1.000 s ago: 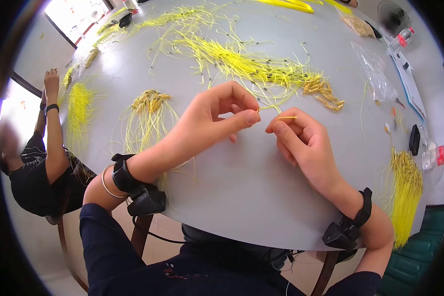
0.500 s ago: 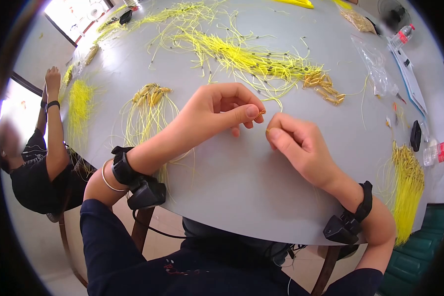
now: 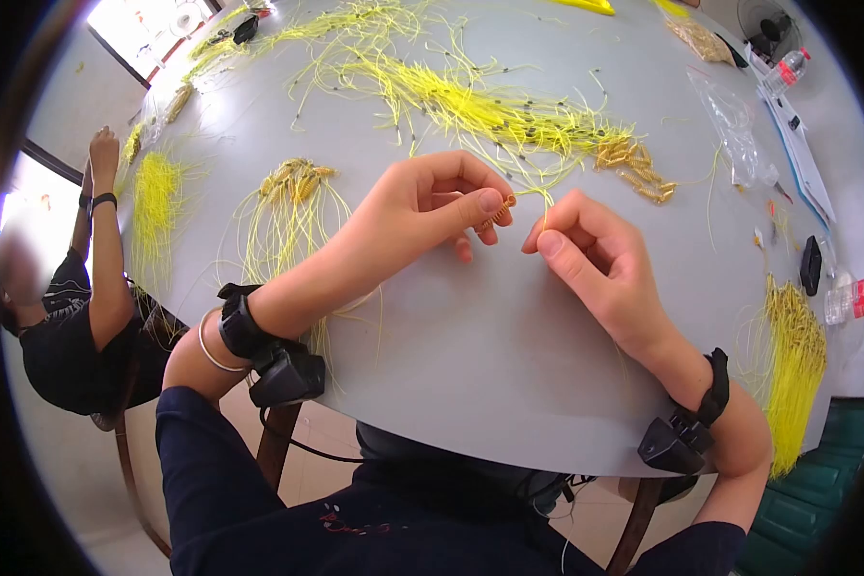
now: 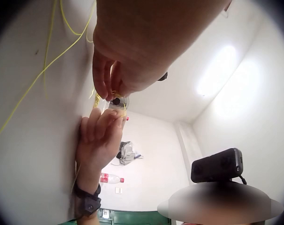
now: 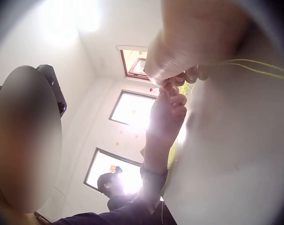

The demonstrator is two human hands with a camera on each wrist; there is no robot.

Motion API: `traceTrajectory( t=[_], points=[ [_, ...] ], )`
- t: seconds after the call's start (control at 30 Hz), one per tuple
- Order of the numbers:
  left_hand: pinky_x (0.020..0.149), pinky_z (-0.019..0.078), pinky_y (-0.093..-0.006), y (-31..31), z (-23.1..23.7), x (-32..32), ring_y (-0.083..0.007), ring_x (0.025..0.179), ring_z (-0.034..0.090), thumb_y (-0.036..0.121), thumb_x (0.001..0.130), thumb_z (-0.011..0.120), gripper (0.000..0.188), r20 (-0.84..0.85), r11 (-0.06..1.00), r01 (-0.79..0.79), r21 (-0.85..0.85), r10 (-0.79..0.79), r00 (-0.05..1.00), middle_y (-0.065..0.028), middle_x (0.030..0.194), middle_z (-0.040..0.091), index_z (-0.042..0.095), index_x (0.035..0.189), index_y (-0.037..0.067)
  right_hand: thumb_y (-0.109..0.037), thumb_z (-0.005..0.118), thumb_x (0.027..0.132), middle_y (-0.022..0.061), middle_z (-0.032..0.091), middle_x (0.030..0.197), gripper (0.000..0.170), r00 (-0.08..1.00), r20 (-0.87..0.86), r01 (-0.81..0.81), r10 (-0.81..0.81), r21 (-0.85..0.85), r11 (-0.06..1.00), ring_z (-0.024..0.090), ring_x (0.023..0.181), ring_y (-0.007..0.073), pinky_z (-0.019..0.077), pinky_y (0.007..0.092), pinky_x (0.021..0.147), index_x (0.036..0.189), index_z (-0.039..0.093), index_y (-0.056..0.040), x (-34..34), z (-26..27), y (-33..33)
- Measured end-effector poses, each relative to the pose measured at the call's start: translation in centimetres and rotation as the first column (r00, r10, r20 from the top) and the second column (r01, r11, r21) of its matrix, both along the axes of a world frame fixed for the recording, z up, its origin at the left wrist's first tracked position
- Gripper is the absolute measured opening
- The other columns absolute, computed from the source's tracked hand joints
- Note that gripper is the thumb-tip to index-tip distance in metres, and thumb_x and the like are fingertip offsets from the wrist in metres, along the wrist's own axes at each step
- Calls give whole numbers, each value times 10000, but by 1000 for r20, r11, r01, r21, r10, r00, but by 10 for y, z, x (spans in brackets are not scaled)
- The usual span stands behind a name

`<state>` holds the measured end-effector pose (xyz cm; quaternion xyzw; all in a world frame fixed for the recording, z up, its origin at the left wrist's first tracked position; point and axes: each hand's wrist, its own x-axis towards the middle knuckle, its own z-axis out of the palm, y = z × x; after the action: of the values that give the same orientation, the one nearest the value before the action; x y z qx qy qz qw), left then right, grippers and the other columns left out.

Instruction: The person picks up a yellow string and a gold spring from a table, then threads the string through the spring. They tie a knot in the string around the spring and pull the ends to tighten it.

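Over your grey bench [image 3: 451, 374], at the clock's centre, your left grip [image 3: 427, 204] pinches a gold coil [image 3: 496, 214]; your right grip [image 3: 600, 264] pinches a yellow cord [image 3: 546, 205]. Yellow strands [image 3: 461, 104] sprawl at twelve o'clock. A fan [image 3: 768, 29] shows at two, another person [image 3: 72, 331] at nine.

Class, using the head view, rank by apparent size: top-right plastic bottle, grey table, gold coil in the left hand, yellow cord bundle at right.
Grey table
Yellow cord bundle
Plastic bottle
Gold coil, only partly visible
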<state>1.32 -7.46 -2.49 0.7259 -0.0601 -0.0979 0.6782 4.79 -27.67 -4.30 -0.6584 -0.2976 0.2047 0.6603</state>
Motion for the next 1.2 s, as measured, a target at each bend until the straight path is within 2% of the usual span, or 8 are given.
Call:
traceTrajectory(
  t=[0.07,0.33,0.47,0.67,0.97,1.13,1.2],
  points=[
    [624,458,-198,0,1,0,-76,757,552,226,900,552,225,-3,1000,-3,-4,3,1000,-51,878,599,566,984,19,-118,527,882,-43,510,746,88,1000,17,0,0,18,1000,385,611,-2,322,157,541,832,533,-46,0,-1,0],
    [620,461,-203,-1,0,0,-73,755,554,214,901,549,217,-8,999,37,-11,-37,999,-34,864,593,570,982,14,-76,539,836,-55,427,594,66,995,40,-87,93,-115,989,333,526,11,271,197,478,794,539,-25,-2,1,0],
    [623,462,-207,-1,-1,-1,-72,751,553,187,901,544,194,-19,998,69,-6,-70,997,-24,841,584,568,972,8,-76,542,833,-46,431,590,60,995,53,-82,88,-107,991,338,521,16,271,204,473,802,542,-24,-2,1,0],
    [623,461,-211,0,-1,0,-73,747,556,164,898,544,183,-21,996,90,-4,-90,996,-26,832,582,563,969,-4,-86,533,844,-33,447,592,78,992,85,-73,91,-189,979,354,526,24,282,212,473,812,544,-17,-1,0,1],
    [628,461,-213,1,-3,0,-81,751,561,156,893,552,189,-18,993,112,24,-112,994,-34,860,581,552,989,-7,-86,531,851,-26,458,594,89,999,45,-22,29,-145,989,366,528,29,293,214,474,813,547,-8,-3,2,3],
    [631,463,-211,-1,0,-1,-82,760,560,150,895,548,201,-31,997,75,12,-74,997,-35,875,574,537,1019,-8,-98,554,832,-16,446,565,88,982,111,-120,153,-256,959,364,502,45,293,222,464,801,549,-15,-1,7,-2],
    [633,463,-209,0,0,0,-82,766,559,148,898,543,202,-30,996,94,10,-93,995,-34,886,570,531,1029,-6,-99,554,832,-12,447,562,90,985,103,-108,136,-245,964,364,498,49,294,224,463,801,548,-15,-2,5,0]
  ],
)
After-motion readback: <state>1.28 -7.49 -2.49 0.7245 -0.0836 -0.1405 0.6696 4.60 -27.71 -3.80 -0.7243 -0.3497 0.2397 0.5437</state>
